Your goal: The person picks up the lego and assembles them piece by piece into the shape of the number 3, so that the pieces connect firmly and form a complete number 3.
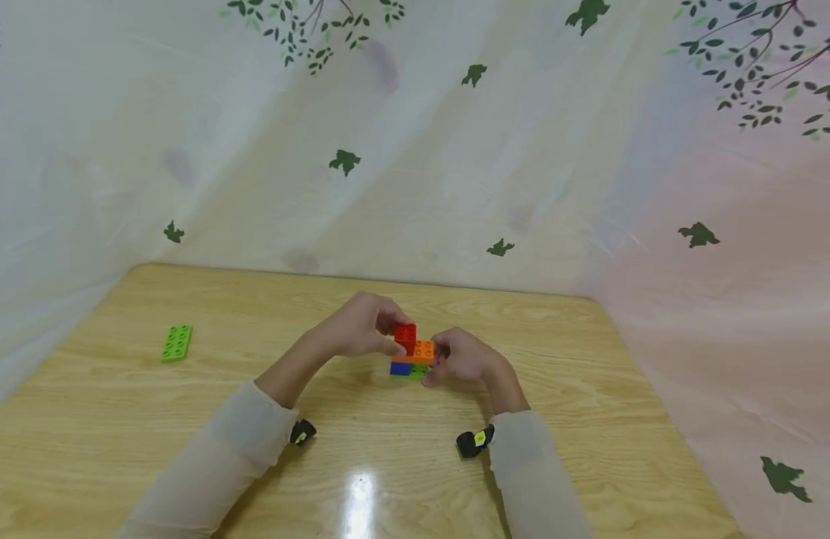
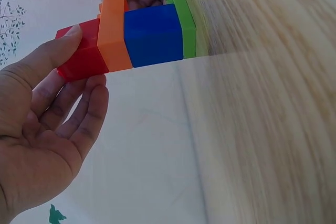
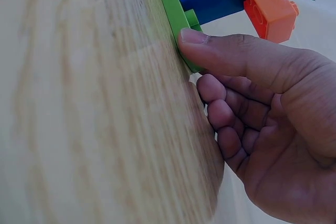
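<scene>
A small stack of toy building bricks stands on the wooden table: a thin green plate (image 2: 185, 24) at the bottom, a blue brick (image 2: 153, 35) on one end of it, a flat orange brick (image 1: 423, 353) above that, and a red brick (image 1: 405, 338) on top. My left hand (image 1: 357, 326) pinches the red brick between thumb and fingers. At the plate's other end, my right hand (image 1: 470, 356) grips the green plate, with the thumb on its edge in the right wrist view and the other fingers curled. The orange brick overhangs the plate's studded end.
Another green plate (image 1: 177, 343) with studs lies alone on the left of the table (image 1: 334, 464). Behind the table's far edge hangs a pale cloth backdrop (image 1: 415, 202) with printed leaves and birds. Black wrist cameras (image 1: 474, 442) are strapped on both sleeves.
</scene>
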Action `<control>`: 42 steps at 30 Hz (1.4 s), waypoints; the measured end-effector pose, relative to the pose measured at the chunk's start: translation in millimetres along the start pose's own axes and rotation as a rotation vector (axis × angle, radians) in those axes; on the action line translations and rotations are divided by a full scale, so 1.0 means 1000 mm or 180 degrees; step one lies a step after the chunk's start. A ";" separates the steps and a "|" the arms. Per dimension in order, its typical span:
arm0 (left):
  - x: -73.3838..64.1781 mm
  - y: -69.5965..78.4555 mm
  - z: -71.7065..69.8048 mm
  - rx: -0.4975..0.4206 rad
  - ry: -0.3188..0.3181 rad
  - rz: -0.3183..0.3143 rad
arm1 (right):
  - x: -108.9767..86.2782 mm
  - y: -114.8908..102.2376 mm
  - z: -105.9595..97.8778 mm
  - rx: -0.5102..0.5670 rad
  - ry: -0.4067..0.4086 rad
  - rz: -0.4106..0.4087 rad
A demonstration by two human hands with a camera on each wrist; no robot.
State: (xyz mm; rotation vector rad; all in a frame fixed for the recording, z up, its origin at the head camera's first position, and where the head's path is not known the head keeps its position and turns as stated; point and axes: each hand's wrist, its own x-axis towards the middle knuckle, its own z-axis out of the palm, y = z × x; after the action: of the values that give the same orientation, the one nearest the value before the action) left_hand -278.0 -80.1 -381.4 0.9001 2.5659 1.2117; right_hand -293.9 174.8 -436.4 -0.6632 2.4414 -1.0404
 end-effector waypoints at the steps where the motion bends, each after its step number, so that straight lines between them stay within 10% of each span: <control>1: 0.000 -0.001 0.000 -0.0006 0.0001 0.0005 | 0.000 0.000 0.000 -0.0006 0.0003 -0.0005; 42: -0.005 -0.004 -0.018 0.0252 -0.0268 0.0235 | 0.000 -0.002 0.001 0.0029 0.0006 0.0049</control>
State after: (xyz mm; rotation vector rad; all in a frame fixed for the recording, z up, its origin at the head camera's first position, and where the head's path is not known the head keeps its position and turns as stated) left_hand -283.0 -96.4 -372.8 1.0479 2.5507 1.0729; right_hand -292.8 173.0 -435.8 -0.6397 2.4382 -1.0462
